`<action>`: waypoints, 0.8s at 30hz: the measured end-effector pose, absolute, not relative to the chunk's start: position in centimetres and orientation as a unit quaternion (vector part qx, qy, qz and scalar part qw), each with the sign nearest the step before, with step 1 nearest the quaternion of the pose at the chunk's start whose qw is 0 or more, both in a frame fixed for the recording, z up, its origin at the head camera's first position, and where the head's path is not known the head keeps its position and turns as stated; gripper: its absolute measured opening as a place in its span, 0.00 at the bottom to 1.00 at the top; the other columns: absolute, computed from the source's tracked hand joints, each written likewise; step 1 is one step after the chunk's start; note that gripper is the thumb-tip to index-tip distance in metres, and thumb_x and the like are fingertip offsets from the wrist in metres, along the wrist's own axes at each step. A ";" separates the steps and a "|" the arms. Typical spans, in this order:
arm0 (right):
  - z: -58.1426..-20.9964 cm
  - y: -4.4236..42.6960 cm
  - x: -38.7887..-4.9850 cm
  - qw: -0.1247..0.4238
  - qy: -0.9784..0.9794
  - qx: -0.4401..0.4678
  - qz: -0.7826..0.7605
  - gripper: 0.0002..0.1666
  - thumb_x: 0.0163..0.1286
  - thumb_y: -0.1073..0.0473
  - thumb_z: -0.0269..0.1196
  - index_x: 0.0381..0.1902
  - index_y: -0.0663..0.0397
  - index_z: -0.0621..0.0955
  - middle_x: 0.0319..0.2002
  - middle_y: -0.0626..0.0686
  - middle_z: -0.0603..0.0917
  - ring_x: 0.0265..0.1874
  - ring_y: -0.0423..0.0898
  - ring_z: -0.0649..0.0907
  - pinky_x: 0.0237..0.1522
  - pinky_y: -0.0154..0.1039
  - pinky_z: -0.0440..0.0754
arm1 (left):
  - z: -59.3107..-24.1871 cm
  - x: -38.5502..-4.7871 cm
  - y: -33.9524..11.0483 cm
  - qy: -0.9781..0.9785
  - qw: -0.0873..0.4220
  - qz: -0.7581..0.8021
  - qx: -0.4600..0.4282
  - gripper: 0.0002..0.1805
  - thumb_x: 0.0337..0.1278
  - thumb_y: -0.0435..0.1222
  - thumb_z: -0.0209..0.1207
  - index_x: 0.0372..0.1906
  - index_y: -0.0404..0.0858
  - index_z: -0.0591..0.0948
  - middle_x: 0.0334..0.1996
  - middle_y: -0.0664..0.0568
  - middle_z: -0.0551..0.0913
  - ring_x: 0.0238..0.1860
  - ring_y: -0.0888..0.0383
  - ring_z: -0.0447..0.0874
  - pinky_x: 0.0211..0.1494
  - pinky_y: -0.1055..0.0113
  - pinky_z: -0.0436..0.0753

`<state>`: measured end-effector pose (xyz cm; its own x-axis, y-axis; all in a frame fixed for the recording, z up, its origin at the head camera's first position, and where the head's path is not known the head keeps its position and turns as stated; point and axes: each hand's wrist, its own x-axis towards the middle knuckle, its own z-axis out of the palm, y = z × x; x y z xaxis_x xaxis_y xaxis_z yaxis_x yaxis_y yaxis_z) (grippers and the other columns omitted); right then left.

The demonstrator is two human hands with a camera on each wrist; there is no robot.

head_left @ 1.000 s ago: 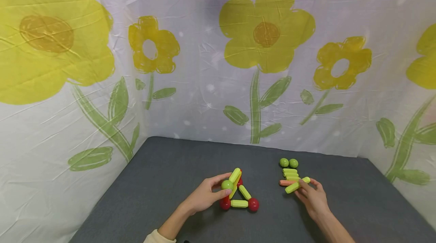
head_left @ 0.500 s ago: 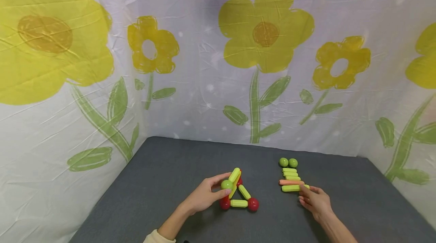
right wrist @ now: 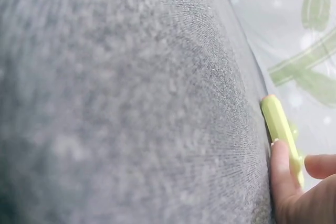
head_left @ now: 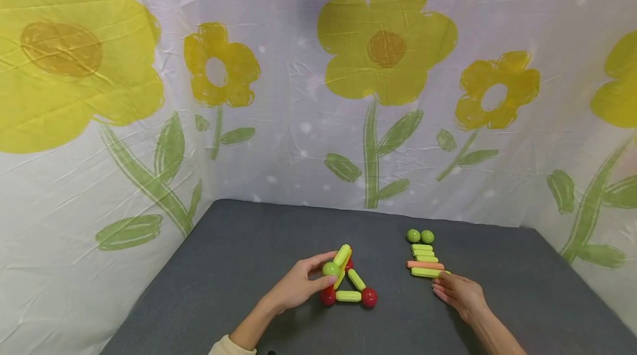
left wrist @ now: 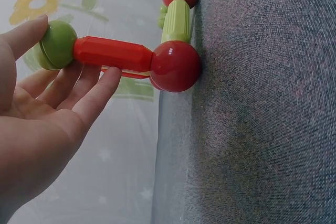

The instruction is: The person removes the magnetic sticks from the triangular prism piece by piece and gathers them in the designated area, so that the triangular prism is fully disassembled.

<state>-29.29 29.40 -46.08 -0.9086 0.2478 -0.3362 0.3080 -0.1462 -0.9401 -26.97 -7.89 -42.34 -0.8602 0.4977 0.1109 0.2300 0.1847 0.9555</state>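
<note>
My left hand (head_left: 298, 284) holds a frame of rods and balls at its green ball (head_left: 330, 269), thumb on one side and fingers behind. In the left wrist view a red rod (left wrist: 114, 54) joins that green ball (left wrist: 59, 44) to a red ball (left wrist: 176, 66) on the table, and fingertips touch the rod. My right hand (head_left: 463, 294) touches the right end of a long yellow-green rod (head_left: 426, 272), lying just in front of an orange rod (head_left: 424, 265). The right wrist view shows fingers (right wrist: 282, 169) at the yellow-green rod (right wrist: 278, 121).
Beyond the orange rod lie several short yellow-green rods (head_left: 422, 247), and behind them two green balls (head_left: 413, 235). The dark grey table (head_left: 269, 233) ends at a flower-printed cloth (head_left: 293, 123) behind and at the sides.
The yellow-green rod in my right hand has gone from slanted across the orange rod to lying alongside it on the table. My left hand and the frame have stayed put.
</note>
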 end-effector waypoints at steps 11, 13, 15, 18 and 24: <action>-45.6 29.5 -28.9 0.043 0.649 0.197 -0.734 0.35 0.73 0.66 0.51 0.66 0.84 0.50 0.31 0.55 0.82 0.31 0.44 0.84 0.42 0.42 0.82 | -42.4 -27.0 -8.0 0.757 0.117 0.596 0.239 0.30 0.64 0.42 0.60 0.69 0.40 0.67 0.60 0.46 0.73 0.58 0.48 0.72 0.54 0.57 0.77; -45.6 29.5 -28.9 0.047 0.648 0.195 -0.734 0.34 0.73 0.66 0.50 0.67 0.83 0.50 0.31 0.55 0.82 0.32 0.44 0.84 0.43 0.42 0.82 | -42.4 -26.9 -8.0 0.758 0.117 0.596 0.238 0.30 0.63 0.42 0.60 0.69 0.40 0.67 0.60 0.46 0.72 0.58 0.48 0.72 0.53 0.57 0.77; -45.6 29.5 -28.8 0.049 0.646 0.192 -0.737 0.34 0.73 0.66 0.50 0.67 0.83 0.50 0.32 0.55 0.82 0.32 0.45 0.84 0.44 0.43 0.81 | -42.5 -26.9 -8.0 0.758 0.116 0.596 0.238 0.31 0.63 0.42 0.60 0.69 0.40 0.67 0.60 0.46 0.72 0.57 0.48 0.72 0.53 0.57 0.77; -45.6 29.5 -28.7 0.051 0.643 0.188 -0.741 0.34 0.73 0.66 0.50 0.66 0.83 0.50 0.32 0.55 0.82 0.33 0.45 0.84 0.44 0.44 0.81 | -42.5 -26.9 -8.0 0.759 0.115 0.595 0.238 0.31 0.63 0.42 0.60 0.69 0.39 0.67 0.59 0.46 0.72 0.57 0.48 0.73 0.53 0.57 0.77; -45.7 29.2 -28.6 0.058 0.647 0.176 -0.739 0.31 0.73 0.66 0.50 0.64 0.83 0.55 0.34 0.56 0.82 0.34 0.46 0.84 0.44 0.44 0.81 | -42.4 -26.9 -8.0 0.760 0.114 0.594 0.238 0.31 0.63 0.42 0.60 0.69 0.39 0.67 0.59 0.46 0.72 0.57 0.48 0.73 0.53 0.57 0.77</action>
<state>-28.58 29.16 -45.66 -0.9313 0.1427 -0.3352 0.3135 -0.1550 -0.9369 -26.93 -7.98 -42.39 -0.8608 0.4973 0.1085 0.2253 0.1811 0.9573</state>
